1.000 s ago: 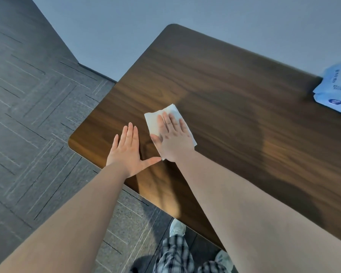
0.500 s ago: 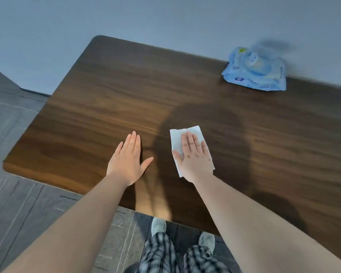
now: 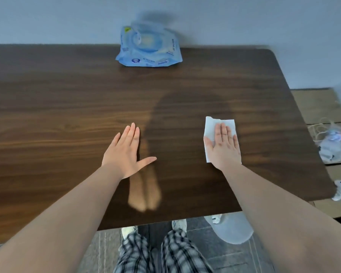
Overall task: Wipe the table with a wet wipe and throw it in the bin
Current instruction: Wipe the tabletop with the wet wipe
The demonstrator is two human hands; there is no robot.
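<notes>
The right hand [image 3: 223, 145] lies flat, palm down, fingers straight and together, pressing the white wet wipe [image 3: 219, 126] onto the dark wooden table [image 3: 67, 115] — a press, not a pinch. The wipe lies directly under that hand, its long axis running away from the person, its far edge showing beyond the fingertips. The left hand [image 3: 126, 152] is spread open on bare wood, well apart from the wipe, holding nothing. The right arm reaches forward almost straight — the unwiped stretch toward the blue wet-wipe pack [image 3: 149, 49] at the far edge probably comes next. No bin can be identified.
</notes>
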